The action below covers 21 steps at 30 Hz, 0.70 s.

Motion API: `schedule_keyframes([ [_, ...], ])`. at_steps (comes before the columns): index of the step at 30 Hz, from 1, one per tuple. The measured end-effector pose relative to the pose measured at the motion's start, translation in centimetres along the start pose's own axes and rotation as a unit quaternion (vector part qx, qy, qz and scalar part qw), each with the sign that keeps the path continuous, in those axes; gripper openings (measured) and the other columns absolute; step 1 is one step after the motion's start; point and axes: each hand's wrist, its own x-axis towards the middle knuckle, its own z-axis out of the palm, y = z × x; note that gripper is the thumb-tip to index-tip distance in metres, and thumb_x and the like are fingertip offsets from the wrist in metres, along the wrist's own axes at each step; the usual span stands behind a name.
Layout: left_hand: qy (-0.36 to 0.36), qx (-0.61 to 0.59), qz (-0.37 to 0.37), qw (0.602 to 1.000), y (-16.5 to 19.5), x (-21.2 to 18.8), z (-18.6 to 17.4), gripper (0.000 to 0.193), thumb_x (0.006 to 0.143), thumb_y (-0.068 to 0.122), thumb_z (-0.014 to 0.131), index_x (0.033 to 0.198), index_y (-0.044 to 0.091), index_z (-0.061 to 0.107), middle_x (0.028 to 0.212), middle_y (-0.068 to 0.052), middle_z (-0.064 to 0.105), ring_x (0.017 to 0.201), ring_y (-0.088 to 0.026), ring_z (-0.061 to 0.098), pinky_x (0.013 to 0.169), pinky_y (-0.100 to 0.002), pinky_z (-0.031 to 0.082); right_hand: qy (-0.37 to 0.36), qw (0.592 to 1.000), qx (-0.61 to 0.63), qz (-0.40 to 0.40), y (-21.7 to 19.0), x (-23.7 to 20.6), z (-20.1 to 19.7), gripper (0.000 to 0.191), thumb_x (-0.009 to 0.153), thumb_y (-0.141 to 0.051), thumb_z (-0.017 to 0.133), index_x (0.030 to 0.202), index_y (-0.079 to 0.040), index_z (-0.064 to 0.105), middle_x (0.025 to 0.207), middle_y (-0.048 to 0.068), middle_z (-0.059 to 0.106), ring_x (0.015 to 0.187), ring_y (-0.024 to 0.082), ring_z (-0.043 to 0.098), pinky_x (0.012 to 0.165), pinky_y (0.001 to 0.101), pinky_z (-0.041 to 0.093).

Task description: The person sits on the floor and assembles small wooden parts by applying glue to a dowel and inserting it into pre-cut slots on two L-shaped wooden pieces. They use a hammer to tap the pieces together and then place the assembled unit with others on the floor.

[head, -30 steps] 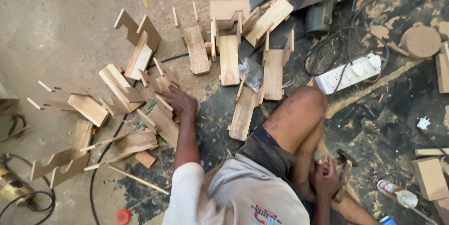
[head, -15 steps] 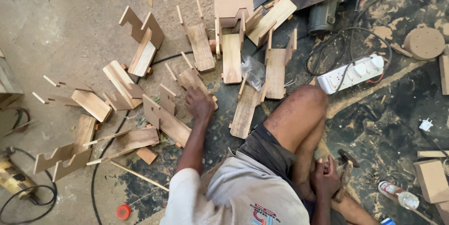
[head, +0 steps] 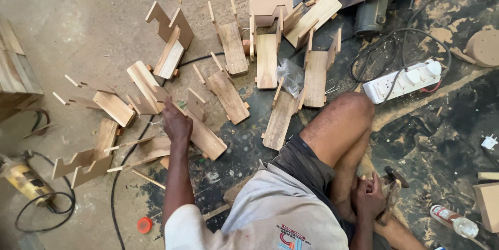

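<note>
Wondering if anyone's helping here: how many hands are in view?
2. The left hand rests on a wooden piece; the right hand holds a hammer beside the leg.

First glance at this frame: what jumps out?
A scatter of notched wooden pieces fans across the dusty floor. The left hand rests on one piece at centre left, while the right hand grips a hammer by the bent leg, with a white power strip and cables at upper right.
</note>
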Motion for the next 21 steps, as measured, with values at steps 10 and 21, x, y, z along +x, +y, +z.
schedule_keyframes([
  [10,-0.254,-0.017,0.093,0.963,5.2,-3.3,-2.4,0.098,0.075,0.004,0.087,0.154,0.015,0.029,0.136,-0.025,0.056,0.127,-0.044,0.056,0.108,-0.052,0.046,0.011,1.0,-0.017,-0.018,-0.1,0.1,0.0,0.058,0.1,-0.038,0.069,0.148,-0.006,0.064,0.101,0.013,0.074,0.083,0.024,0.07,0.08,0.038,0.055],
  [21,-0.122,-0.226,-0.006,0.967,1.1,10.8,1.3,0.082,0.09,0.028,0.078,0.157,0.0,0.039,0.15,-0.024,0.059,0.132,-0.034,0.065,0.11,-0.045,0.055,0.005,0.999,-0.03,0.013,0.3,-0.1,-0.2,0.057,0.1,-0.038,0.067,0.147,-0.006,0.064,0.099,0.013,0.076,0.083,0.024,0.072,0.082,0.0379,0.056],
])
